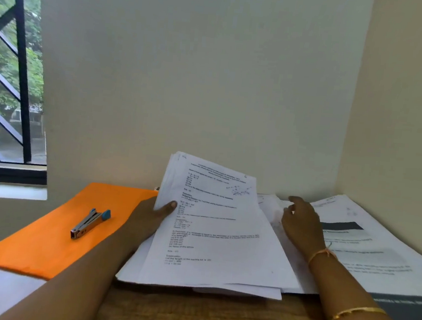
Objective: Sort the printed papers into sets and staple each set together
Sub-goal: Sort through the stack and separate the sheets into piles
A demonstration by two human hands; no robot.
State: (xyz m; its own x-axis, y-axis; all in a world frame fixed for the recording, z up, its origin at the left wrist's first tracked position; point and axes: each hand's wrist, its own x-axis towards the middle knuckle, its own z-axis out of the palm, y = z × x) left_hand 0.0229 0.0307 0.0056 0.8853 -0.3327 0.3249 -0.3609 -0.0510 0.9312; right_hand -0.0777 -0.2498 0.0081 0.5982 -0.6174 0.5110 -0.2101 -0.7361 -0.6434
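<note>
Stapler point(89, 223) lies ready on an orange folder point(44, 247) at left. Left hand point(149, 215) grips a tilted sheaf of printed papers point(213, 236), thumb on front, seemingly for reading. Right hand point(301, 226), fingers relaxed and holding nothing, rests on loose pages point(375, 250) spread across the desk point(191, 316).

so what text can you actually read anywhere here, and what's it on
Nothing can be quoted with confidence.
held sheets in the left hand: printed lines, too small and blurred to read.
blue handwriting on their top page: unreadable.
sheets with the dark band beyond the right hand: print blurred.
stapler and orange folder: no lettering visible.
</note>
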